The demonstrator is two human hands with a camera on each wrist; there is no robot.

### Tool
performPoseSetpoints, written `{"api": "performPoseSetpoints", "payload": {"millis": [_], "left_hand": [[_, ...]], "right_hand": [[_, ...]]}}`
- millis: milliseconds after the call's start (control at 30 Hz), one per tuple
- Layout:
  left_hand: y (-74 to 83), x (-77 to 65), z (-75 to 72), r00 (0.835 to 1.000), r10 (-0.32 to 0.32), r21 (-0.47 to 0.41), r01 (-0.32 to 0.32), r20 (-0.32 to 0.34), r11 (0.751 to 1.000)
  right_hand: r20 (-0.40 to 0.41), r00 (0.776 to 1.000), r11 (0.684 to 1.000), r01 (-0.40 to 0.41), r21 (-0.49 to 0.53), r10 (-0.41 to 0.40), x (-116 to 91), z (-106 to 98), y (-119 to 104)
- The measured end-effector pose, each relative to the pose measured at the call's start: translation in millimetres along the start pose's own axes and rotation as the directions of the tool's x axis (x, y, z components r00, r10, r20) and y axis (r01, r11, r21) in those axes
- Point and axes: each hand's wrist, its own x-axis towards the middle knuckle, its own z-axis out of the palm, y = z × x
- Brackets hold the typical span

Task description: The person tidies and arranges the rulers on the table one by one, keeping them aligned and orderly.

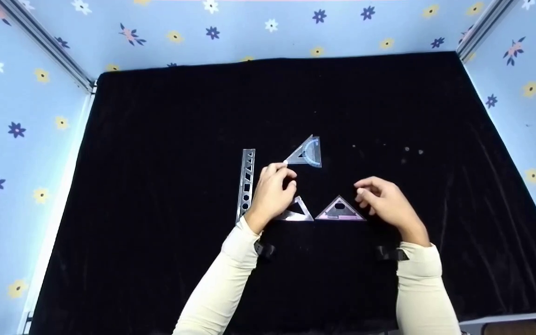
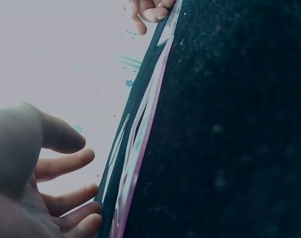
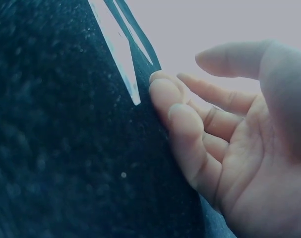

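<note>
In the head view, my left hand (image 1: pixel 273 191) hovers over the left set square (image 1: pixel 303 215), hiding part of it. Its fingers are relaxed, with the tips right at the lower left corner of a clear triangle (image 1: pixel 293 158). Over that triangle's right side lies a blue-marked protractor (image 1: pixel 313 152). A clear ruler with cut-out shapes (image 1: pixel 246 179) lies upright to the left of this hand. My right hand (image 1: pixel 384 200), loosely bent and holding nothing, is just right of a pink-edged set square (image 1: pixel 340 216). The left wrist view shows the left palm empty too.
A black cloth (image 1: pixel 179 139) covers the table. Small light specks (image 1: pixel 406 149) dot it at the right. Blue flowered panels (image 1: pixel 268 28) stand at the back and both sides, with metal posts (image 1: pixel 47 42) at the corners. Each wrist wears a black strap.
</note>
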Motion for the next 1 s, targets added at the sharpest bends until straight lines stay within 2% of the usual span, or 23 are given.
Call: {"api": "performPoseSetpoints", "payload": {"millis": [200, 367, 500, 667, 1000], "left_hand": [[-2.3, 2.4, 1.5, 0.999, 0.017, 0.020, -0.018, 0.041, 1.000], [-3.0, 3.9, 0.2, 0.998, 0.011, 0.035, -0.013, 0.065, 0.999], [-4.3, 2.3, 0.2, 0.998, 0.001, 0.042, -0.004, 0.064, 0.999], [-7.1, -1.5, 0.5, 0.999, -0.004, 0.036, 0.002, 0.048, 0.999], [-5.7, -0.6, 0.0, 0.998, 0.029, 0.063, -0.033, 0.058, 0.997]], "right_hand": [[-0.008, 1.000, 1.000, 0.001, 0.020, -0.001, 1.6, -1.3, -0.4], [-0.026, 1.000, 1.000, 0.006, 0.014, -0.005, 4.5, 7.2, -14.2], [-0.034, 0.998, 0.996, 0.040, -0.078, -0.043, 12.7, 18.2, -19.2], [-0.002, 0.993, 0.965, 0.113, -0.237, -0.116, 24.5, 30.0, -30.2], [0.038, 0.991, 0.961, 0.137, -0.239, -0.132, 49.4, 35.2, -45.2]]}}
